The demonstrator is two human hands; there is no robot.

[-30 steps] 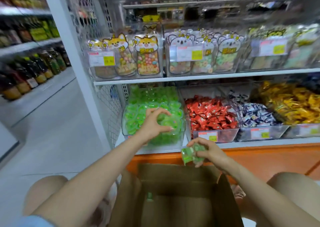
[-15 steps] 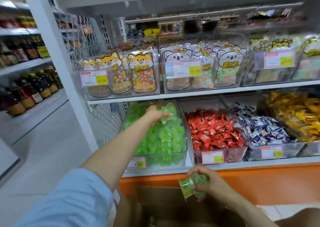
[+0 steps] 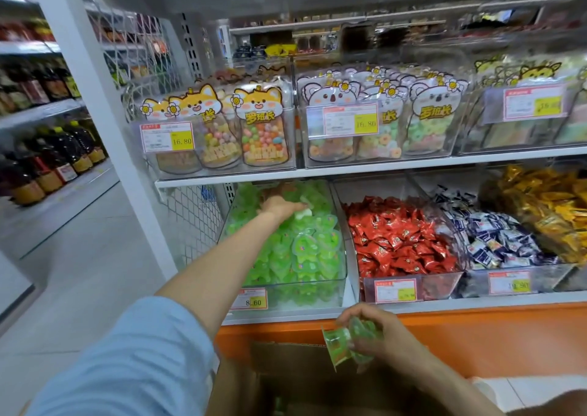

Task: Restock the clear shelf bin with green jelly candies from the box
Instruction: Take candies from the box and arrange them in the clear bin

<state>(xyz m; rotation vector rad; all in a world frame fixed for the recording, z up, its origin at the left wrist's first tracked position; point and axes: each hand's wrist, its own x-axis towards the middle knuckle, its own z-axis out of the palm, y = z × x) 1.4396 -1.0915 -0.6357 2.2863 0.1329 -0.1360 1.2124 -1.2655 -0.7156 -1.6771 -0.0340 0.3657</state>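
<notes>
Over the box (image 3: 286,357), right hand (image 3: 386,336) grips 2 green candies (image 3: 338,347).

White shelving (image 3: 381,169), pale tiled floor (image 3: 79,272)

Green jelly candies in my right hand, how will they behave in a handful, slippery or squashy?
Probably slippery: the green jelly candies have glossy plastic cups, and the right hand pinches several. Likely light, since a few fingers carry them. Their flat shapes should pile, not roll, as in the clear bin.
</notes>
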